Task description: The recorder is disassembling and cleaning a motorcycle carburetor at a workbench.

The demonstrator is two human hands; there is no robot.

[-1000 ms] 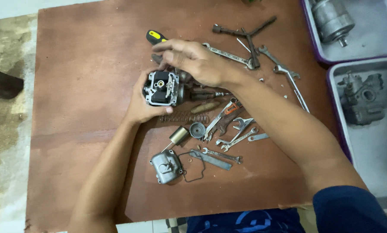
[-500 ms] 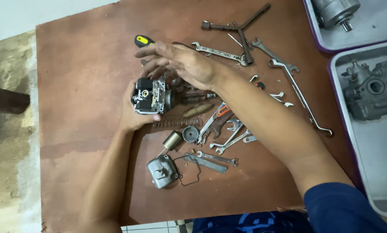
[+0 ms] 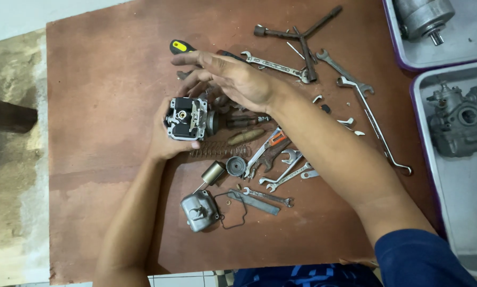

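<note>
The left hand (image 3: 166, 141) grips a carburetor body (image 3: 188, 118) from below and from the side, with the fingers curled around its lower edge and the open face of the part turned up toward the camera. The carburetor body sits just above the brown counter (image 3: 100, 79), left of centre. The right hand (image 3: 233, 79) hovers over the upper right side of the carburetor body, palm down and fingers spread and slightly bent; whether its fingertips touch the part cannot be told, and it pinches nothing visible. A screwdriver with a black and yellow handle (image 3: 181, 47) lies just beyond the right hand. A coil spring (image 3: 220, 151) lies on the counter directly below the carburetor body, with a small brass cylinder (image 3: 213, 172) and a round dark cap (image 3: 236, 166) near it. Closer to the person rest a grey float bowl cover (image 3: 198, 210) and a thin black gasket loop (image 3: 233, 212), just beside each other. A cluster of small open-end wrenches (image 3: 283, 170) and a pair of pliers with orange grips (image 3: 270, 146) lie to the right of the spring, partly under the right forearm. Longer wrenches (image 3: 355, 85) and a cross-shaped socket tool (image 3: 302, 37) occupy the far right part of the counter. Two grey trays stand beside the counter on the right: the far tray (image 3: 403, 58) holds a cylindrical metal motor part (image 3: 423, 16), and the near tray (image 3: 451, 212) holds a second carburetor casting (image 3: 459, 125).
</note>
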